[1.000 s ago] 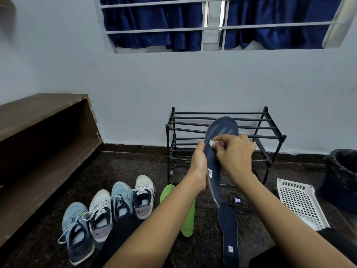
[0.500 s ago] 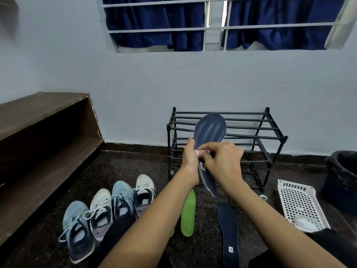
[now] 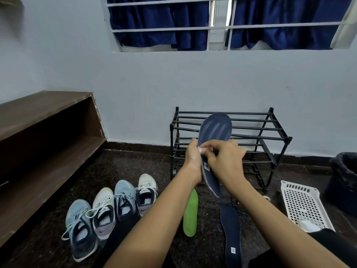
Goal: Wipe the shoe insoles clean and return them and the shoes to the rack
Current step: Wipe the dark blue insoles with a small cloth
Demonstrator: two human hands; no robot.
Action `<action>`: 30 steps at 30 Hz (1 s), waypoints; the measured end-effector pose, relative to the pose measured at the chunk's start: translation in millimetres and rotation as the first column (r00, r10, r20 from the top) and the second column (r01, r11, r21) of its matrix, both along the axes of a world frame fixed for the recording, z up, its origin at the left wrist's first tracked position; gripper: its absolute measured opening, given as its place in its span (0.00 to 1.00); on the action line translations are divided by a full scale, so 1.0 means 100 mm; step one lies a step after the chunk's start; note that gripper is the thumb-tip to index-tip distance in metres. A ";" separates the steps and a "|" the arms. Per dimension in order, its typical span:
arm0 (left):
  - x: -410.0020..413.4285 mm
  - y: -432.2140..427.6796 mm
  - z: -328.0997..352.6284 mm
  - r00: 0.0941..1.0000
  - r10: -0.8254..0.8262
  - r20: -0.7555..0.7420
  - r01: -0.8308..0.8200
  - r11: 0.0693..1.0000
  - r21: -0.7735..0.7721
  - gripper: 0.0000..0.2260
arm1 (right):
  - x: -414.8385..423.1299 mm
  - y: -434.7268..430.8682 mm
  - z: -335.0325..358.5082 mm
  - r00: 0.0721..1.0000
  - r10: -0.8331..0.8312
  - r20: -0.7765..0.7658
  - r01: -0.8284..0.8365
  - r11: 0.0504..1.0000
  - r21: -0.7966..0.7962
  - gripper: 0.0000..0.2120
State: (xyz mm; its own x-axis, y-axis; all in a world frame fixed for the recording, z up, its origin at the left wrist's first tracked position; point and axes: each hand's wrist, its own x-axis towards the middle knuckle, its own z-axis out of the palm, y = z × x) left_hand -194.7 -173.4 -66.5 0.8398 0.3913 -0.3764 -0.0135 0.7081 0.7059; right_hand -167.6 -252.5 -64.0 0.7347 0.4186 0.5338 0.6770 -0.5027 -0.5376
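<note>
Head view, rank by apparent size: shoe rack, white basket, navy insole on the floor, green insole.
1. shoe rack
2. white basket
3-4. unranked: the navy insole on the floor looks longer than the green insole, but it lies nearer the camera.

Both bare forearms stretch forward and meet in the middle. The left hand [image 3: 193, 161] grips the insole [image 3: 215, 128] by its edge; the right hand [image 3: 226, 161], fingers curled, pinches a small white wipe [image 3: 202, 150] against it
</note>
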 end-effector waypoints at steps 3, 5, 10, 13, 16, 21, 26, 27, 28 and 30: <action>0.00 0.10 0.00 0.999 0.045 -0.006 -0.044 0.998 0.035 0.26 | -0.05 0.02 -0.04 0.999 0.051 0.005 -0.051 0.999 -0.005 0.06; -0.01 0.09 -0.01 0.999 0.041 -0.008 -0.040 0.998 0.037 0.27 | -0.04 0.01 -0.04 0.999 0.048 0.011 -0.048 0.999 0.002 0.06; 0.00 -0.10 -0.06 0.999 -0.046 0.010 0.045 0.998 0.033 0.27 | 0.08 -0.05 0.01 1.000 -0.014 -0.004 0.014 0.999 0.046 0.04; 0.05 -0.24 -0.13 0.996 -0.088 0.030 0.087 0.995 0.052 0.23 | 0.22 -0.10 0.04 0.996 -0.084 -0.024 0.086 0.993 0.086 0.05; 0.09 -0.26 -0.19 0.995 -0.101 0.028 0.099 0.993 0.063 0.22 | 0.24 -0.11 0.05 0.993 -0.115 -0.036 0.117 0.990 0.077 0.05; 0.06 -0.13 -0.10 0.997 -0.082 -0.003 0.082 0.994 0.077 0.23 | 0.10 -0.08 0.01 0.998 -0.052 -0.016 0.053 0.998 0.038 0.04; 0.07 0.04 -0.09 1.000 0.010 -0.022 -0.008 0.996 0.089 0.26 | -0.01 -0.05 -0.05 1.000 0.020 -0.014 -0.020 1.000 0.020 0.05; 0.07 0.04 -0.09 1.000 0.013 -0.020 -0.012 0.997 0.080 0.26 | -0.01 -0.06 -0.05 1.000 0.022 -0.010 -0.022 0.999 0.024 0.05; 0.09 0.04 -0.11 1.000 0.012 -0.020 -0.010 0.997 0.081 0.27 | 0.00 -0.07 -0.05 1.000 0.020 -0.007 -0.019 1.000 0.024 0.05; 0.07 -0.02 -0.11 1.000 -0.007 -0.012 0.008 0.997 0.072 0.27 | 0.02 -0.10 -0.03 1.000 0.001 -0.003 -0.001 1.000 0.024 0.04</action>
